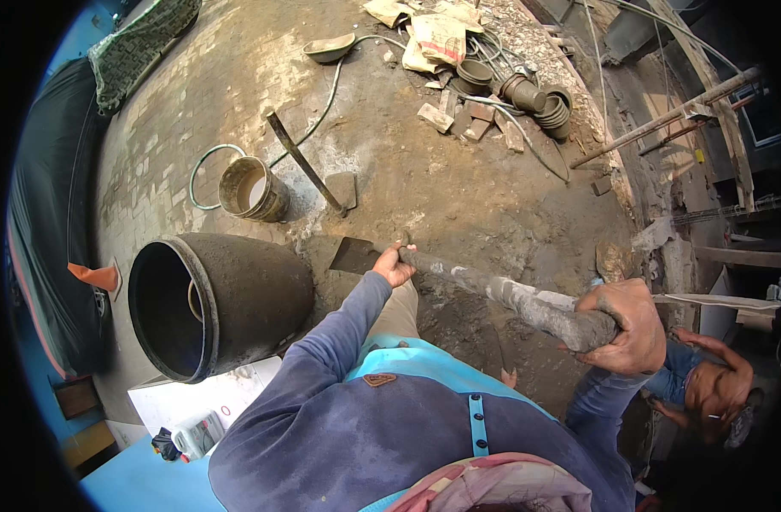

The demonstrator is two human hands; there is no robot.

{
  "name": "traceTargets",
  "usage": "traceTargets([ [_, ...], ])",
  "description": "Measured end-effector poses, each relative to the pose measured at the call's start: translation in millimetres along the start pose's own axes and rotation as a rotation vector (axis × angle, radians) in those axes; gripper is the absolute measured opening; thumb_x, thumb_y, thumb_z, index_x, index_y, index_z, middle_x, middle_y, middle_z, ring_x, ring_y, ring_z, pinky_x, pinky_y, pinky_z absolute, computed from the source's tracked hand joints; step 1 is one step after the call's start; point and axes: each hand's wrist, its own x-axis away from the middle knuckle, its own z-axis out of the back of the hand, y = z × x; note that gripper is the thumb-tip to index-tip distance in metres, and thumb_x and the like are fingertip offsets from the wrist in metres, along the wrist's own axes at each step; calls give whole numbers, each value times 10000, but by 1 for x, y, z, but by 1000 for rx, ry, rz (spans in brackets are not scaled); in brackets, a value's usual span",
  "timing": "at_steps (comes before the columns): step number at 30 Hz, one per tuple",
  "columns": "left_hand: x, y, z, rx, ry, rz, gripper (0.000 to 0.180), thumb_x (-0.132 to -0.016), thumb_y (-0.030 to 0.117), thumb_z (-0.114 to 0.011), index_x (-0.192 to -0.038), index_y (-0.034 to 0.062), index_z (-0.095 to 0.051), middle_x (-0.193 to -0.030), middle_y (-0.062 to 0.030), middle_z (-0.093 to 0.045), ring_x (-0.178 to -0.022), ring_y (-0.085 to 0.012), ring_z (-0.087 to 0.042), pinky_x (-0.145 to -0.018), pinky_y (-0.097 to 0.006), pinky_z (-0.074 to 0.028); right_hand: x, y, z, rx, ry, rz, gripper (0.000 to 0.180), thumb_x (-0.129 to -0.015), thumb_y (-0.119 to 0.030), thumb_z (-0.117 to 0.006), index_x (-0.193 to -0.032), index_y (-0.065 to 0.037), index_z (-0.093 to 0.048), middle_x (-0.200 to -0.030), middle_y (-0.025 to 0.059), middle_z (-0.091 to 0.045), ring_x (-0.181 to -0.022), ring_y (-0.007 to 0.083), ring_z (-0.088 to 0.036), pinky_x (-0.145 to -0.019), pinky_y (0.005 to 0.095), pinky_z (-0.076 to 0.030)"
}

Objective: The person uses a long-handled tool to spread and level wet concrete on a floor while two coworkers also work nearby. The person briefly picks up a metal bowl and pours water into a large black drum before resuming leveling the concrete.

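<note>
Both my hands are closed round a shovel (510, 294) that lies slantwise across my front, its shaft crusted with grey cement. My right hand (625, 328) wraps the thick upper end at the right. Lower down the shaft, near the blade, my left hand (394, 266) has its fingers curled round it. The dark flat blade (354, 255) points left, over the wet muddy ground. Close by on the left lies the big dark drum (254, 290) of what looks like a cement mixer, its round mouth facing left; its inside is mostly in shadow.
Beyond the drum are a bucket (271, 200) of murky water, a hoe (305, 162) and a hose (329, 102). Stacked buckets (548, 111), bricks (477, 128) and sacks (439, 38) lie farther off. Wooden poles (663, 119) border the right, where another person (714, 388) crouches.
</note>
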Motion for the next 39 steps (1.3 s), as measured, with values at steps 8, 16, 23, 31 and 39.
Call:
traceTargets([
  [8, 4, 144, -56, -743, 245, -239, 591, -1089, 508, -352, -1419, 26, -439, -1420, -158, -547, -1271, -275, -568, -1002, -464, -497, -176, 58, 8, -494, 417, -431, 418, -852, -202, -819, -1147, 51, -667, -996, 115, -737, -903, 165, -673, -818, 325, -537],
  [16, 39, 311, -33, -71, 289, -607, 286, -1040, 334, -549, -1213, 110, -590, -1168, -12, -652, -1117, -190, -628, -1001, -425, -486, -343, 137, 15, -336, 442, -338, 425, -883, -236, -789, -1161, 54, -652, -1006, 82, -723, -880, 128, -638, -807, 297, -522],
  [23, -44, 440, -107, -379, 670, -858, 546, -896, 279, -752, -1340, 54, -525, -1249, -125, -631, -1177, -269, -618, -1042, -464, -474, -520, 214, 42, -219, 386, -278, 427, -867, -268, -816, -1077, 70, -662, -907, 96, -711, -774, 138, -601, -750, 313, -508],
  [31, -133, 582, -169, -678, 1420, -892, 653, -820, 268, -824, -1369, 82, -523, -1312, -182, -606, -1253, -374, -573, -1038, -474, -460, -747, 256, 82, -274, 201, -279, 336, -902, -171, -764, -1115, 65, -655, -970, 68, -699, -847, 123, -623, -737, 290, -512],
  [39, -126, 652, -189, -706, 1553, -939, 460, -864, 292, -755, -1224, 67, -579, -1156, -202, -699, -1094, -403, -664, -926, -509, -516, -929, 242, 71, -197, -224, -186, 402, -927, -130, -747, -1246, 63, -596, -1055, 74, -640, -851, 129, -603, -701, 259, -515],
])
